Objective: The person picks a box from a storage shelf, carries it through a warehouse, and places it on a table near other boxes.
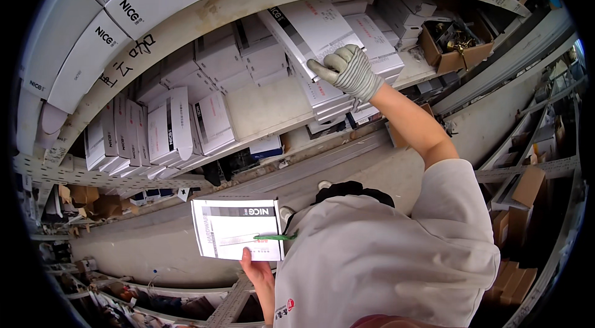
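Note:
My left hand (258, 275), bare, grips a flat white printed box (232, 213) low in front of my body, its thumb pressed on the box's face. Across that face lie a thin pale strip (235, 241) and a narrow green piece (269, 237), whose kind I cannot make out. My right hand (350, 70) wears a striped grey work glove and reaches to the shelf. Its fingers are curled on the near edge of another flat white box (319, 24), which sits tilted on a stack of similar boxes (378, 46).
The shelf board (266, 105) carries upright white boxes (170, 126) on the left. An open brown carton (455, 55) with metal parts stands at its right end. Larger white boxes (118, 15) line the shelf above. More racks (533, 154) stand on the right, beyond the aisle floor (396, 173).

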